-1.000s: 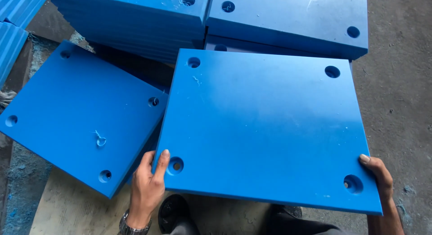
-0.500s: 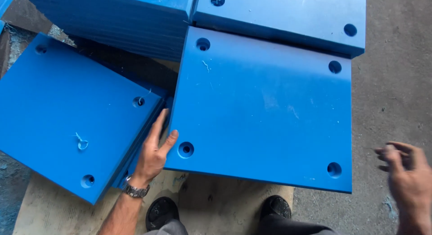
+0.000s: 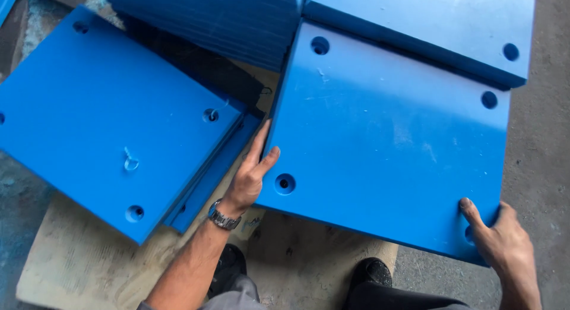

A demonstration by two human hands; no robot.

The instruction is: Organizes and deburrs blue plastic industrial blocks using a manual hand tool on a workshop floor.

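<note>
My left hand (image 3: 252, 173) lies along the left edge of the large square blue plastic panel (image 3: 386, 138), thumb on its top face just beside a round corner hole, fingers stretched flat up the edge rather than curled round it. A metal wristwatch (image 3: 222, 217) sits on that wrist. My right hand (image 3: 502, 242) is clamped on the panel's near right corner, thumb pressed on top and fingers wrapped under the edge, covering the corner hole there. The panel lies in front of me, tilted a little, its far edge touching a stack of matching blue panels (image 3: 427, 25) with 1 more stack (image 3: 219, 19) to the left of that. Just beside my left hand another blue square panel with corner holes (image 3: 113, 120) rests on a thinner blue sheet (image 3: 211, 173), both on a pale board (image 3: 77, 268). My 2 black shoes (image 3: 371, 273) show below, on the grey concrete floor (image 3: 543, 144).
</note>
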